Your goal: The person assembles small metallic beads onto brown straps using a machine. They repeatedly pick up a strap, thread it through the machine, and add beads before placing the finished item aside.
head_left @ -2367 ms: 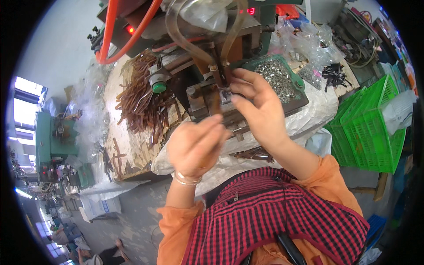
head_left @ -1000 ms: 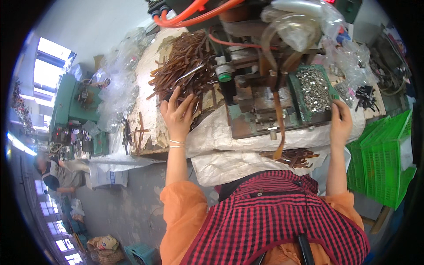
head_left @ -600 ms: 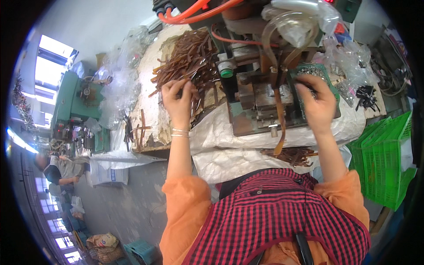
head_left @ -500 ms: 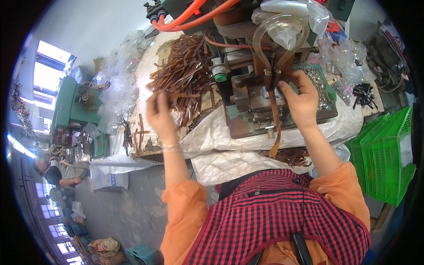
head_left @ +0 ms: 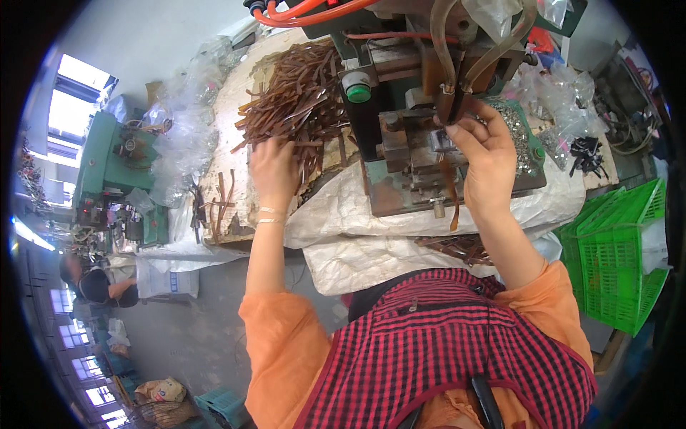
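- Nearest to me, the person's orange sleeves and red-checked apron (head_left: 457, 343) fill the lower part of the view, both forearms reaching away over the white sacking (head_left: 357, 214) that covers the worktop edge.
- A few brown strips lie loose on the sacking (head_left: 461, 247) just under the right forearm.
- The left hand (head_left: 275, 168) lies palm down on the near edge of the strip pile (head_left: 300, 93), fingers spread among the strips; I cannot tell whether any strip is pinched yet.
- The right hand (head_left: 486, 154) is up at the front of the press (head_left: 429, 143), its grip closed on one strip (head_left: 450, 193) that hangs down from the fingers towards the sacking, upper end at the tooling.
- Step in hand, as I judge it: feeding that strip into the press with the right while the left picks the following one.
- The next move likely calls for seating the strip end squarely under the tooling and keeping the fingers clear of it.
- Just beyond the right hand sits a tray of small metal parts (head_left: 518, 132); a green crate (head_left: 614, 250) stands to the right, well apart.
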The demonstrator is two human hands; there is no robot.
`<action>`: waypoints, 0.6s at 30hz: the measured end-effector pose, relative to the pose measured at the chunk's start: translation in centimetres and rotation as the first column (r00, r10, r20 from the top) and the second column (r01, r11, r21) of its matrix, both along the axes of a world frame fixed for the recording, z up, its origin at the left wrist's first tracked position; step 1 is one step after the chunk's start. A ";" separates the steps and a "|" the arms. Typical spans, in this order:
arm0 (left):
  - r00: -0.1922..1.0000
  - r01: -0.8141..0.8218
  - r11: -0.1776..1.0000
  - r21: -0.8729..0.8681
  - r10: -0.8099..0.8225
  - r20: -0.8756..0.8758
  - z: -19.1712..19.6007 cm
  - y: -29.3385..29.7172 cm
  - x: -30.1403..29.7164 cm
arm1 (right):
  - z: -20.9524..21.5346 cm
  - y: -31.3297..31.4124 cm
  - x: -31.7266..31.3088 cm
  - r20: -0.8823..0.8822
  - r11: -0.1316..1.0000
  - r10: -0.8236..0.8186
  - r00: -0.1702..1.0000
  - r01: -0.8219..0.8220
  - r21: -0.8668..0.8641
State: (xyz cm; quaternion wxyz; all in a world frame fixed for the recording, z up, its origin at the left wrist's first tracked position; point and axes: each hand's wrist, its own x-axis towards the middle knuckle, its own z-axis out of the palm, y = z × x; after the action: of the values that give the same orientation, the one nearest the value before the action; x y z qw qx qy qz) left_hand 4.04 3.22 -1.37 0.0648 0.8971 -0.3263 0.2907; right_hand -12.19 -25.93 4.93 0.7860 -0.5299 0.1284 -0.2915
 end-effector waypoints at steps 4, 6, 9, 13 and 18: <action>0.998 -0.051 0.998 0.026 0.050 0.040 -1.3 -0.9 1.5 | 2.2 0.0 -3.6 0.002 0.937 0.152 0.988 -0.143 -0.319; 1.000 0.020 0.984 -0.179 -0.020 0.001 0.5 -2.1 -0.3 | 1.2 -2.0 -5.0 -0.082 0.825 0.048 0.996 -0.085 -0.559; 0.844 -0.263 0.566 -0.781 -0.257 -0.471 3.5 -4.2 -5.8 | -2.2 -8.4 -8.1 -0.210 0.425 -0.360 0.909 -0.040 -0.904; 0.131 -0.336 0.486 -0.807 -0.824 -0.551 7.2 -9.7 -14.5 | -8.1 -11.4 -10.0 -0.130 0.121 -0.670 0.730 -0.065 -0.990; -0.495 -0.584 0.584 -0.563 -0.807 -0.322 8.1 -16.0 -14.0 | -8.8 -10.8 -4.8 -0.047 0.122 -0.642 0.765 0.042 -0.992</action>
State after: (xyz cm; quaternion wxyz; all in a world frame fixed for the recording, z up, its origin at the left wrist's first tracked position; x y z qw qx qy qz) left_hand -9.92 -12.75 6.75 0.7201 0.4118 -0.0930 -0.5507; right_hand -16.97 -36.71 -3.86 0.1280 -0.9003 0.2301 -0.3465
